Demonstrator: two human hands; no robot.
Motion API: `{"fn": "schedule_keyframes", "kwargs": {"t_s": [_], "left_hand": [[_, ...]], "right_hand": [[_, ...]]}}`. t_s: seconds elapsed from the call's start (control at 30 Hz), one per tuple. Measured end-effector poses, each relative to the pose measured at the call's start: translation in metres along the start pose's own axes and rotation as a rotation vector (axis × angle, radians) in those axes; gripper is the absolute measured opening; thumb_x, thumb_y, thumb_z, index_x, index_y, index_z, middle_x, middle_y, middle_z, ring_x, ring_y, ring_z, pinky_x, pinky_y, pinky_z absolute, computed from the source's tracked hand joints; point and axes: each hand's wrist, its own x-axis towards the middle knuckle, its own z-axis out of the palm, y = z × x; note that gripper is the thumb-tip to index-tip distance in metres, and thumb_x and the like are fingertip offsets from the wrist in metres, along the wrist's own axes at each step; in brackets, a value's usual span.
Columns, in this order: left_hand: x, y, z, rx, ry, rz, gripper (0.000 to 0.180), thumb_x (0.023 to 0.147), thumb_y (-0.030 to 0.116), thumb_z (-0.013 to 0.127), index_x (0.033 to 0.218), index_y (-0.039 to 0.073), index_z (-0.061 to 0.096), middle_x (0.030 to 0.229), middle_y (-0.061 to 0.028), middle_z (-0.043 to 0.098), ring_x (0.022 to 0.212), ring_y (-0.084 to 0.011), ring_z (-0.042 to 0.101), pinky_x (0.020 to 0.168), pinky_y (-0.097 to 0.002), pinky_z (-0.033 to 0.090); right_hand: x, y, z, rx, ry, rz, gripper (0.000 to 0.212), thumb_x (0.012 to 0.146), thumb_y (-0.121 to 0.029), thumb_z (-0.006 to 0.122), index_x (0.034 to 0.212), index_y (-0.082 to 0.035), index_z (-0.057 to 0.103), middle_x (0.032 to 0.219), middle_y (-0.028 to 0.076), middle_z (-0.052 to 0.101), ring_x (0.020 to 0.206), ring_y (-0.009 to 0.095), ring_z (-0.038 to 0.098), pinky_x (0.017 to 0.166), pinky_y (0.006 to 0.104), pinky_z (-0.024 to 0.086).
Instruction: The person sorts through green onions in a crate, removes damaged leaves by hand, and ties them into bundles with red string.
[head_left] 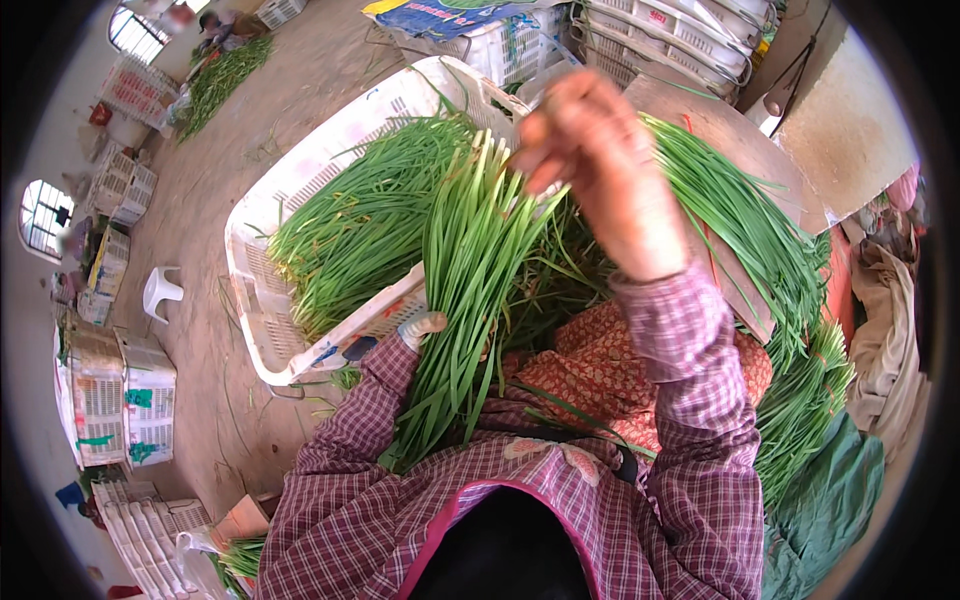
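Note:
My left hand [424, 328] is closed round a loose bunch of garlic chives [470, 255], held upright before my chest with the pale stem ends pointing away. Most of that hand is hidden behind the leaves; the thumb side shows. Raised beside the stem ends is my right hand [597, 165], smeared by motion, its fingers bent; whether it grips anything cannot be made out. Beyond the bunch stands a white plastic crate [262, 190] with a heap of chives [365, 215] lying in it. More chives [745, 215] lie on a board [700, 110] to the right.
Another chive pile [800, 420] sits at my right above a green cloth [825, 510]. Stacked white crates [665, 35] stand at the back, others [120, 395] at the left. A white stool [161, 292] is on the floor. Far left, a person [228, 30] sits by more chives.

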Motion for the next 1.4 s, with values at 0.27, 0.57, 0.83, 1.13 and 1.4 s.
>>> {"fn": "schedule_keyframes", "kwargs": {"t_s": [0.27, 0.57, 0.83, 1.13, 1.4], "left_hand": [[-0.003, -0.011, -0.006, 0.118, 0.135, 0.029, 0.036, 0.083, 0.008, 0.062, 0.115, -0.005, 0.053, 0.101, -0.0158, 0.063, 0.083, -0.0231, 0.064, 0.072, -0.0335, 0.053], [0.002, 0.055, 0.102, 0.268, 0.445, 0.011, 0.058, 0.070, 0.004, 0.074, 0.121, -0.004, 0.047, 0.102, -0.0194, 0.062, 0.079, -0.0262, 0.065, 0.065, -0.0346, 0.056], [-0.006, 0.048, 0.092, 0.281, 0.445, -0.033, 0.067, 0.068, 0.003, 0.075, 0.127, 0.000, 0.043, 0.103, -0.0174, 0.062, 0.086, -0.0241, 0.065, 0.072, -0.0340, 0.055], [-0.028, 0.041, 0.035, 0.068, -0.022, 0.065, 0.035, 0.083, 0.017, 0.063, 0.109, -0.005, 0.056, 0.091, -0.0156, 0.063, 0.069, -0.0228, 0.064, 0.058, -0.0331, 0.052], [-0.028, 0.042, 0.038, 0.104, -0.040, 0.166, 0.037, 0.080, 0.021, 0.066, 0.106, -0.005, 0.057, 0.089, -0.0143, 0.062, 0.062, -0.0246, 0.063, 0.055, -0.0370, 0.052]], "right_hand": [[-0.001, -0.022, -0.047, -0.834, 0.156, -0.006, 0.013, 0.090, -0.014, 0.051, 0.098, -0.005, 0.057, 0.075, 0.001, 0.059, 0.060, 0.007, 0.051, 0.052, 0.0213, 0.043], [0.009, 0.045, -0.019, -1.605, -0.165, -0.055, 0.023, 0.078, -0.025, 0.065, 0.084, -0.004, 0.060, 0.077, 0.013, 0.062, 0.070, 0.031, 0.062, 0.063, 0.0409, 0.050], [0.021, 0.022, -0.071, -1.764, 0.099, -0.365, 0.014, 0.082, -0.020, 0.059, 0.076, -0.007, 0.058, 0.070, 0.007, 0.059, 0.060, 0.020, 0.060, 0.055, 0.0328, 0.050], [-0.044, 0.028, -0.127, -1.953, -0.083, 0.386, 0.026, 0.084, -0.031, 0.060, 0.107, -0.020, 0.061, 0.095, 0.011, 0.061, 0.080, 0.022, 0.063, 0.061, 0.0364, 0.052], [-0.050, 0.051, -0.081, -1.240, 0.193, 0.082, 0.026, 0.077, -0.024, 0.066, 0.099, -0.012, 0.062, 0.083, 0.010, 0.066, 0.073, 0.026, 0.064, 0.064, 0.0350, 0.050]]}}
